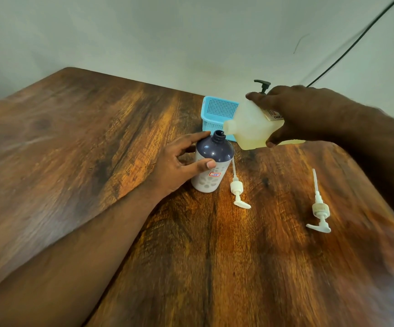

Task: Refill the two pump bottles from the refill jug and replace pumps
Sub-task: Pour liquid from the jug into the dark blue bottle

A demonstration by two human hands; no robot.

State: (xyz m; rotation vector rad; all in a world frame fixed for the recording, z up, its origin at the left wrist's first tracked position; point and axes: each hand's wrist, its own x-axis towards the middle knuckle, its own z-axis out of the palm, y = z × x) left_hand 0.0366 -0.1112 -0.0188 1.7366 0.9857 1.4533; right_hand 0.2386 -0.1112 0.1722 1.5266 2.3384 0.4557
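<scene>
Dark navy shoulder on the bottle [212, 161], white body dotted grey; pale yellow jug [250, 128]; two white pumps [238, 192]; blue mesh basket [217, 114]; brown streaked wood table [96, 149].

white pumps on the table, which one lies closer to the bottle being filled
The left white pump, its tube beside the dark-topped bottle; the other white pump lies apart, farther right.
</scene>
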